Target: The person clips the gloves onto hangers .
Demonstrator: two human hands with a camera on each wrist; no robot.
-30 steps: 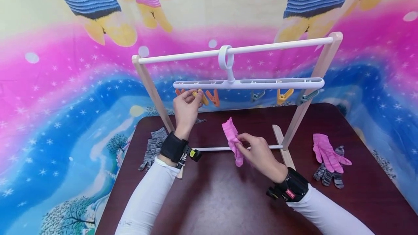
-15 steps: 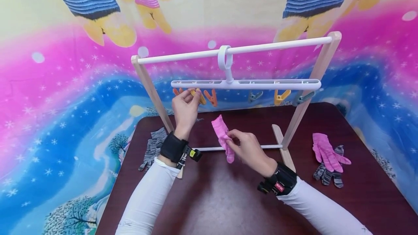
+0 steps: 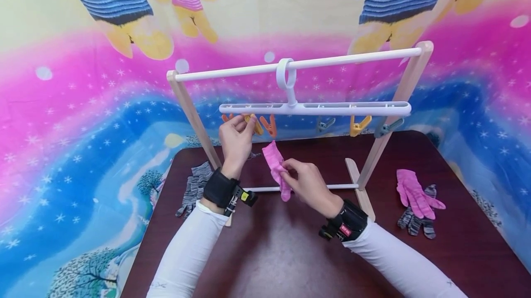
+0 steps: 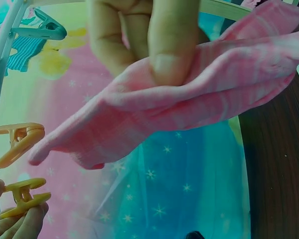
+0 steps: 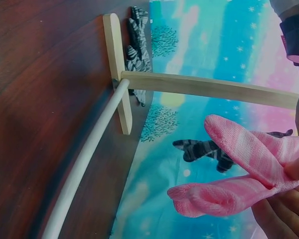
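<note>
My left hand [image 3: 236, 139] pinches a yellow clothespin [image 4: 25, 196] under the left half of the white hanger [image 3: 315, 109]. In the left wrist view the clothespin's free ends look slightly apart. Lower and to the right, my right hand [image 3: 309, 185] pinches a pink glove [image 3: 275, 166] between thumb and fingers. The glove's cuff end points up toward the clothespins, without touching the yellow one. Beside the yellow clothespin hangs an orange clothespin [image 3: 268, 125]; another is partly hidden by my left hand. A dark striped glove [image 5: 202, 149] shows behind the pink one in the right wrist view.
The hanger hooks over the white top bar [image 3: 352, 57] of a wooden-legged rack on a dark table [image 3: 269, 261]. Green [image 3: 325, 125] and yellow [image 3: 359, 125] clothespins hang at right. A grey striped glove [image 3: 195, 185] lies left; a pink glove [image 3: 412, 192] lies on a grey one right.
My right hand has carried the pink glove left and slightly up, closer to the left hand. The left hand stays at the yellow clothespin, and the hanger has swung slightly.
</note>
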